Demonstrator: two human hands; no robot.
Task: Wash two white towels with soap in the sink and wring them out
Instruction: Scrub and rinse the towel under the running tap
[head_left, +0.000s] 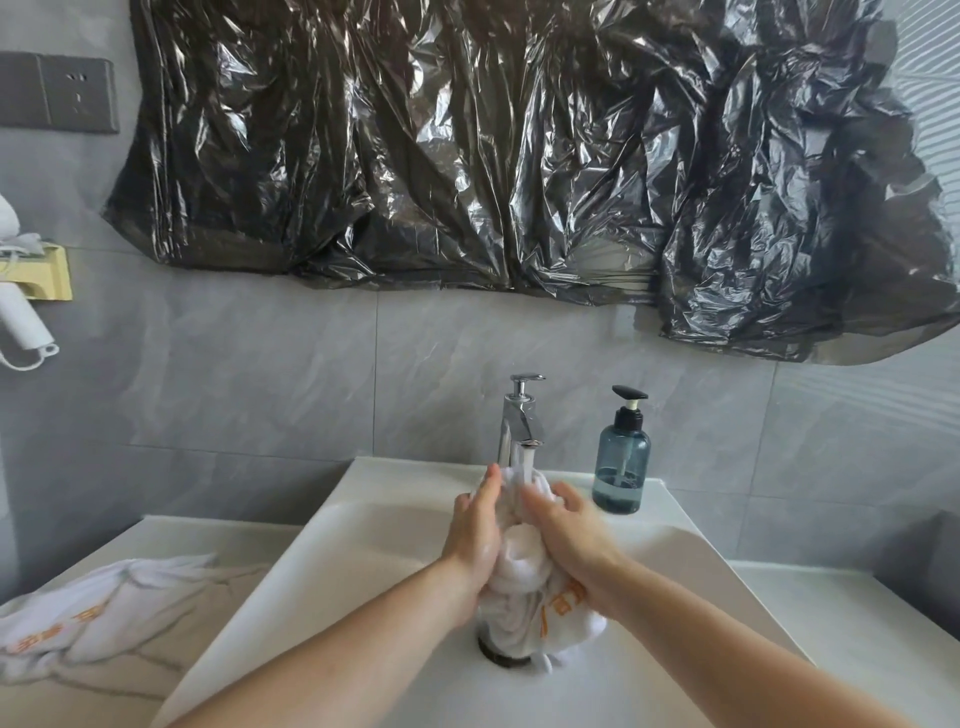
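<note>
You held the bunched white towel (519, 566) over the sink (322, 545), under the faucet (519, 421), left hand (475, 530) and right hand (571, 540) pressing it from both sides. The second towel (88, 613) lay on the tabletop (857, 613) at left.

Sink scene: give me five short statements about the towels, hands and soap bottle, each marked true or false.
1. Both hands, left and right, hold the bunched towel under the faucet. True.
2. Water runs from the faucet. True.
3. The soap bottle stands left of the faucet. False: it stands to the right.
4. The second towel hangs on the wall. False: it lies on the counter, left of the sink.
5. The soap bottle is full. False: only its lower part holds liquid.
</note>
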